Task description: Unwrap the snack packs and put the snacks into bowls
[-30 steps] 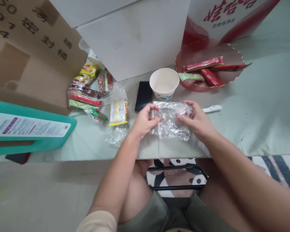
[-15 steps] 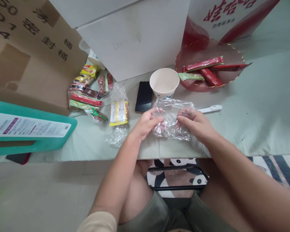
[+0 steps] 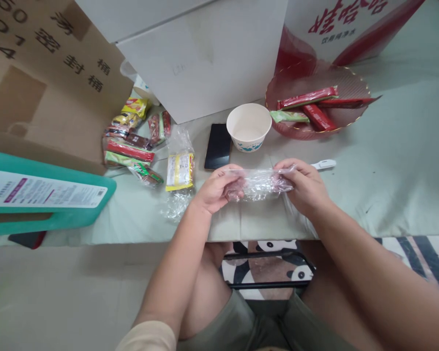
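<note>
A clear, crinkled plastic bag [image 3: 260, 184] is stretched between my two hands, just above the table's front part. My left hand [image 3: 221, 189] pinches its left end, and my right hand [image 3: 304, 187] grips the right end. Beyond the bag stands a white paper bowl [image 3: 249, 127] with a blue-green print; its visible inside is bare. A dark phone [image 3: 218, 146] lies flat to the left of the bowl. Behind my right hand a white plastic handle [image 3: 325, 164] sticks out; its other end is hidden.
Wrapped snacks [image 3: 129, 148] lie at the left, beside a yellow-and-white packet [image 3: 180, 171] in clear wrapping. A pink glass bowl [image 3: 278, 127] holds several wrapped bars. Boxes line the back: cardboard [image 3: 58, 112], white [image 3: 205, 63], red-and-white [image 3: 336, 36]. A green jug [image 3: 102, 195] stands front left.
Both hands have turned and drawn the bag tauter, so it shows as a narrower band. My right hand has shifted slightly right, and more of the paper bowl's side shows.
</note>
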